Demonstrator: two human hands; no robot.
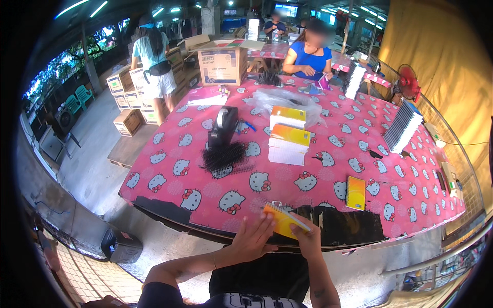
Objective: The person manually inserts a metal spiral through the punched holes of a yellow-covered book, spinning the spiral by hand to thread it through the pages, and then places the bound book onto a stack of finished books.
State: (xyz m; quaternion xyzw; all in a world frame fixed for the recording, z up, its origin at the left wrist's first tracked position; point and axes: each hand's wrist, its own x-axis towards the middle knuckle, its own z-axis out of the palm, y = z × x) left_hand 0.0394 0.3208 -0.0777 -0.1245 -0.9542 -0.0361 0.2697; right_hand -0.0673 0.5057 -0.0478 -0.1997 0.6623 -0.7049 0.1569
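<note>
A yellow-orange spiral notebook is held between my two hands at the table's near edge, tilted, with its coil along the upper side. My left hand lies along its left end, fingers fairly straight and pressed to the cover. At the right end, my right hand is closed around it, thumb on the cover. Another yellow spiral notebook lies to the right on the pink cloth. Farther off are two stacks of unbound yellow-covered pads, the nearer stack and the farther stack. Black binding coils lie piled at the left.
A black tape dispenser stands behind the coils, near a blue pen-like tool. Clear plastic lies beyond. Tall notebook stacks stand at the right. A cardboard box sits at the far edge; a co-worker in blue works across the table.
</note>
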